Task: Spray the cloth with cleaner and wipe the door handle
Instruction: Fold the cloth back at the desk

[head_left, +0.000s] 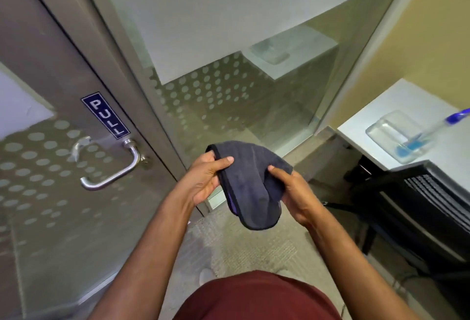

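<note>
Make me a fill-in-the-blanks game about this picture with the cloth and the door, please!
1. Both hands, left hand and right hand, hold a dark ____.
2. The blue sign above the door handle says ____.
3. The spray bottle lying on the white desk holds a little ____ liquid.
4. The black chair stands on the person's ____ side.

Missing words: cloth; PULL; blue; right

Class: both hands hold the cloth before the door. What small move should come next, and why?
Probably the right hand lets go and reaches for the spray bottle lying on the desk: the cloth, also gripped by the left hand, likely needs cleaner before meeting the door handle.
</note>
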